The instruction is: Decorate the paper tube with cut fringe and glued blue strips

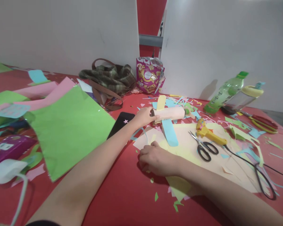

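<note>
A pale paper tube [171,113] lies on the red table, with a yellow strip [161,102] on its far side and a blue strip [170,132] on its near side. Its right end shows a green piece. My left hand [144,116] grips the tube's left end. Nearer to me, my right hand [155,159] rests with curled fingers at the left edge of the pale paper sheets [186,150]; whether anything is inside it is hidden. Black-handled scissors [204,149] and a yellow glue gun [211,135] lie on the sheets to its right.
Green paper [70,131] and a phone [120,124] lie left. Behind are a plaid bag [110,77] and a snack bag [148,75]. A green bottle [224,92], a jar [241,99] and red-handled scissors [264,122] are right. Paper scraps surround the tube.
</note>
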Demonstrator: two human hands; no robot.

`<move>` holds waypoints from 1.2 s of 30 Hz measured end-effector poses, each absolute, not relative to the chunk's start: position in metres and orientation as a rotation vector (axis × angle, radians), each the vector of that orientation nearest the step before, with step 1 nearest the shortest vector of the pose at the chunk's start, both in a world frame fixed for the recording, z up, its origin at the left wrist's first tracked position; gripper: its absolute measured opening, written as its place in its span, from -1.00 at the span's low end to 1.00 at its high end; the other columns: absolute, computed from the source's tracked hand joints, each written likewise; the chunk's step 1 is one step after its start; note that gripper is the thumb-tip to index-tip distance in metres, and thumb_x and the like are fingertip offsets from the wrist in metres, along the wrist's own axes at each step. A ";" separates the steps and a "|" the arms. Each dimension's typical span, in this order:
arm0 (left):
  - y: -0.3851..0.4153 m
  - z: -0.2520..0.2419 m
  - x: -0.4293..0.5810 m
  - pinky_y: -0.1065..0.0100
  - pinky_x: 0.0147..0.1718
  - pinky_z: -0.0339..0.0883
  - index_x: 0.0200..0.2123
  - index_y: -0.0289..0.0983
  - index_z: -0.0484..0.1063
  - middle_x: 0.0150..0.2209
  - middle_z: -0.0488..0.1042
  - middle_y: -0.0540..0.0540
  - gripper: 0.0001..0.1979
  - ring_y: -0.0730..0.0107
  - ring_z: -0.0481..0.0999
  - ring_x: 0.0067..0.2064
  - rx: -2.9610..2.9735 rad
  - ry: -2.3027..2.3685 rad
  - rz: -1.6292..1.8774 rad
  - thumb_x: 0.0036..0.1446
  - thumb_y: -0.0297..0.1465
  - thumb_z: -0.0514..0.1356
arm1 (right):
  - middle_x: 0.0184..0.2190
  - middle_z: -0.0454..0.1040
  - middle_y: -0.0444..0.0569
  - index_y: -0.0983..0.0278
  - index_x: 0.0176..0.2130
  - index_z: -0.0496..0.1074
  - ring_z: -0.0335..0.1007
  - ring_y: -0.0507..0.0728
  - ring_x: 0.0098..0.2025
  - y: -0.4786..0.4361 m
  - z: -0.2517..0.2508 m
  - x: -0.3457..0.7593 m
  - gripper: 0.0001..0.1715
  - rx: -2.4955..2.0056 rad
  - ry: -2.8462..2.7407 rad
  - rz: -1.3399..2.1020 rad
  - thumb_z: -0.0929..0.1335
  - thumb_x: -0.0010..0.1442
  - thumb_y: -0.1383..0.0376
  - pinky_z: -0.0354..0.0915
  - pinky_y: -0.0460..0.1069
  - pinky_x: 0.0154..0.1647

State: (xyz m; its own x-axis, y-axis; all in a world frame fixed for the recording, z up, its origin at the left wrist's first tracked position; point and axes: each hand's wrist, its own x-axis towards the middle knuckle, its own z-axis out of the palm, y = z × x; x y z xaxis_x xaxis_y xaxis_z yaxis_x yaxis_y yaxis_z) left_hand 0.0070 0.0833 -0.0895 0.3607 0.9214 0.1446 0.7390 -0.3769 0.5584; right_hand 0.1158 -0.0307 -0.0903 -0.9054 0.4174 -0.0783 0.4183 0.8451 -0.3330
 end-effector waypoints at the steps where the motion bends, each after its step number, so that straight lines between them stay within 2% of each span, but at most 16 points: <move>1: 0.084 -0.090 0.007 0.37 -0.38 0.25 -0.27 -0.31 0.30 -0.32 0.43 -0.14 -0.62 0.30 0.41 -0.30 2.230 1.448 0.623 -0.09 -0.14 0.09 | -0.39 0.40 -0.08 0.30 -0.42 0.37 0.20 0.05 -0.28 -0.031 -0.090 0.116 -0.88 0.682 3.022 -0.540 0.25 0.01 0.40 -0.14 -0.02 -0.35; 11: 0.084 -0.090 0.007 0.37 -0.37 0.25 -0.24 -0.31 0.30 -0.31 0.43 -0.14 -0.60 0.31 0.41 -0.30 2.235 1.442 0.624 -0.08 -0.15 0.08 | -0.38 0.39 -0.09 0.30 -0.44 0.34 0.16 0.03 -0.31 -0.031 -0.091 0.116 -0.88 0.629 3.037 -0.469 0.23 0.02 0.42 -0.14 -0.03 -0.37; 17: 0.084 -0.090 0.007 0.37 -0.39 0.25 -0.26 -0.32 0.30 -0.32 0.44 -0.15 -0.61 0.30 0.41 -0.30 2.243 1.442 0.620 -0.08 -0.15 0.08 | -0.45 0.35 -0.06 0.34 -0.47 0.29 0.14 0.05 -0.38 -0.036 -0.089 0.117 -0.83 0.576 3.053 -0.233 0.18 0.10 0.42 -0.11 -0.02 -0.38; 22: 0.084 -0.090 0.007 0.37 -0.38 0.25 -0.23 -0.31 0.30 -0.30 0.44 -0.15 -0.61 0.30 0.41 -0.30 2.245 1.447 0.619 -0.08 -0.16 0.08 | -0.44 0.34 -0.01 0.37 -0.42 0.30 0.16 0.09 -0.38 -0.043 -0.083 0.116 -0.93 0.492 3.049 -0.078 0.23 0.06 0.43 -0.06 0.01 -0.37; 27: 0.086 -0.091 0.007 0.37 -0.35 0.25 -0.23 -0.30 0.30 -0.28 0.43 -0.15 -0.62 0.30 0.41 -0.27 2.261 1.434 0.629 -0.07 -0.16 0.07 | -0.53 0.33 -0.03 0.37 -0.46 0.32 0.18 0.06 -0.46 -0.054 -0.079 0.113 -0.78 0.517 3.083 0.042 0.16 0.09 0.52 -0.03 0.02 -0.39; 36: 0.084 -0.091 0.007 0.36 -0.36 0.25 -0.22 -0.31 0.30 -0.30 0.44 -0.14 -0.60 0.30 0.41 -0.30 2.271 1.440 0.630 -0.07 -0.15 0.07 | -0.57 0.33 -0.01 0.35 -0.49 0.32 0.18 0.08 -0.55 -0.069 -0.082 0.108 -0.77 0.556 3.119 0.158 0.15 0.07 0.50 0.00 0.02 -0.50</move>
